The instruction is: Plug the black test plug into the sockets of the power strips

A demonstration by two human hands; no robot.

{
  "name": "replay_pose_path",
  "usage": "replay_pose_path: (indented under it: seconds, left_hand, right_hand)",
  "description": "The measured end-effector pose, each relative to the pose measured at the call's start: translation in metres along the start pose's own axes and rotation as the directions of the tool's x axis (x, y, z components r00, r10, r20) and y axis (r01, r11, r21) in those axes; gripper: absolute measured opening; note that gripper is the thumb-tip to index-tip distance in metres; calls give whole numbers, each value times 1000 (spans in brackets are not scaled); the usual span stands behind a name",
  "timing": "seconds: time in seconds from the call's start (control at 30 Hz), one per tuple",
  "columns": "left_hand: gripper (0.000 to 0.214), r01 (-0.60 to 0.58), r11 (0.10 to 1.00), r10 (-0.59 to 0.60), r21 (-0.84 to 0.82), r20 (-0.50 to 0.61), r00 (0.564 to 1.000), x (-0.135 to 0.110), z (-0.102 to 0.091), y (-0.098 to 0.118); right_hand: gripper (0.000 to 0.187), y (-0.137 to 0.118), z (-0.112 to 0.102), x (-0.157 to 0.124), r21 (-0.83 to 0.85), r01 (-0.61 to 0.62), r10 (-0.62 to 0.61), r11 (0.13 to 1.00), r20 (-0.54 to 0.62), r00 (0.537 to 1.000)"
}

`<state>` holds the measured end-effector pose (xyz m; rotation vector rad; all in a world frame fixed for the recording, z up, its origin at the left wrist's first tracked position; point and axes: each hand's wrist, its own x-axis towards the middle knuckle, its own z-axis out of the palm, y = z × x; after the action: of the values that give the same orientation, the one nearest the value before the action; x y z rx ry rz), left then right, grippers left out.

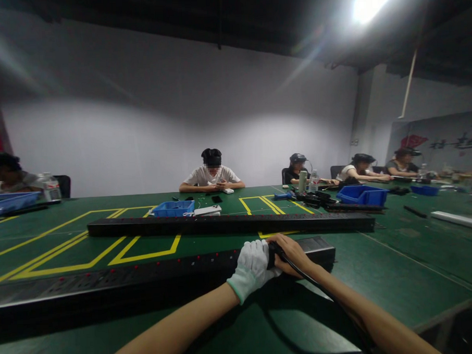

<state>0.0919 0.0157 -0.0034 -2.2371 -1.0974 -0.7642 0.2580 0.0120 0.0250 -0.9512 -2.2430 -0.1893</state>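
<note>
Power strip (146, 277): long axis 9 to 3 o'clock. Near its 3 o'clock end, right hand (290, 253) fingers are clamped on the cable (309, 283). Gloved left hand (253, 267) adjoins at 9 o'clock, fingers curled; its grip cannot be told.

No legible text; wall lettering (457, 142) too blurred

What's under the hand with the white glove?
The gloved left hand rests on the long black power strip, which lies on the green table. The glove hides that stretch of strip. Beside it, the right hand grips a black cable.
</note>
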Motion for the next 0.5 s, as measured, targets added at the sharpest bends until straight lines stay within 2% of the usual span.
replay_pose_path:
  seconds: [0.23,0.5]
  left_hand:
    - [46,4,1000,-3,9,-26,1000,2,-8,2]
    - [44,15,999,-16,-33,-31,999,2,-8,2]
  right_hand:
    - [41,6,-9,-2,83,57,-61,995,47,997]
    - [36,1,-18,0,108,42,-53,993,96,994]
